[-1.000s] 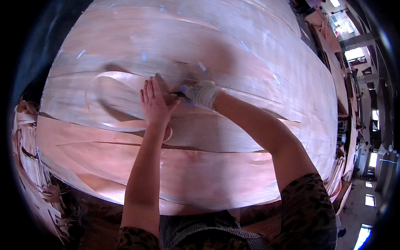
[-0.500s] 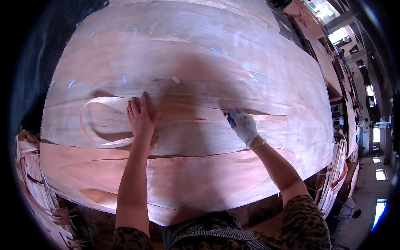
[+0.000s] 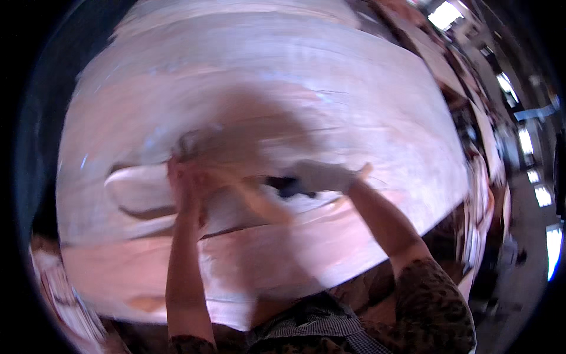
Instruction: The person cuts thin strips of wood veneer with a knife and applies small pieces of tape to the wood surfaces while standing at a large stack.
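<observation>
Fingers of the right hand (image 3: 321,176), which wears a pale glove, close around a small dark thing (image 3: 289,187) whose kind the blur hides; it sits at the glove's tip, just above the sheet of thin wood (image 3: 354,106). The left hand (image 3: 186,186) is bare and lies pressed flat on the same sheet, fingers spread, holding nothing. Both hands meet near the middle of the sheet, the left just to the left of the glove. Beside the left hand, further left, the sheet has a long oval hole (image 3: 138,189) with a curled edge. A split (image 3: 236,230) runs across the sheet just below the hands. The sheet lies on top of a pile of similar sheets (image 3: 480,194), whose layered edges show at its right side. Everything is smeared by motion.
</observation>
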Demonstrator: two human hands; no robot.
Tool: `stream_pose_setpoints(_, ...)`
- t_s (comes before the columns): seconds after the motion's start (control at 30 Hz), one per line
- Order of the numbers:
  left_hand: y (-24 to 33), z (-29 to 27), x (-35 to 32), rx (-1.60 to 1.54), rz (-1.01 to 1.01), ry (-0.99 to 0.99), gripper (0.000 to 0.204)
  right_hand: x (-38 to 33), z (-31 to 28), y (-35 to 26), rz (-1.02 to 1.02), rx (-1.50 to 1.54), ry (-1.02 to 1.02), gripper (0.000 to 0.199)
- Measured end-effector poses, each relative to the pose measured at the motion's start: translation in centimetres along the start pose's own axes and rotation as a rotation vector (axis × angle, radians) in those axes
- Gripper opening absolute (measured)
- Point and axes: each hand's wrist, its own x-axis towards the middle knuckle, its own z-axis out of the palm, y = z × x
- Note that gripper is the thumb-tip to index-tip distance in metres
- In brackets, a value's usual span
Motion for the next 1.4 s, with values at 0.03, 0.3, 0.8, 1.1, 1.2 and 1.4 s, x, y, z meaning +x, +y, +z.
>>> stream_pose_setpoints(0.03, -3.1, -0.3, 0.4, 0.06, 0.096, -0.017, 0.047, 2.2, 0.9, 1.6, -0.154, -0.172, 0.214, 0.023)
stream_pose_setpoints(0.3, -3.5, -2.4, 1.1, 0.56, 0.718, 0.058, 0.031, 13.7, 6.7, -1.7, 0.124, -0.415, 0.443, 0.028)
stream_pose_setpoints(0.8, -9.6, -75.2, -24.4, 1.223, 0.05, 0.828, 0.041, 18.4, 6.9, 4.4, -0.012, -0.518, 0.541, 0.025)
stream_pose_setpoints(1.1, -6.4, -22.7, -32.7, 0.389, -0.269, 0.28, 0.043, 14.2, 6.6, 0.9, 0.053, -0.363, 0.863, 0.018)
stream_pose_setpoints(1.2, -0.9, -14.1, -37.5, -0.04, -0.575, -0.077, 0.045, 8.7, 11.5, 0.5, -0.201, -0.277, 1.07, 0.014)
stream_pose_setpoints(1.4, 0.4, -10.0, -41.0, -0.566, -1.084, -0.28, 0.05, -4.5, 20.1, 4.2, -0.336, -0.149, 0.842, 0.018)
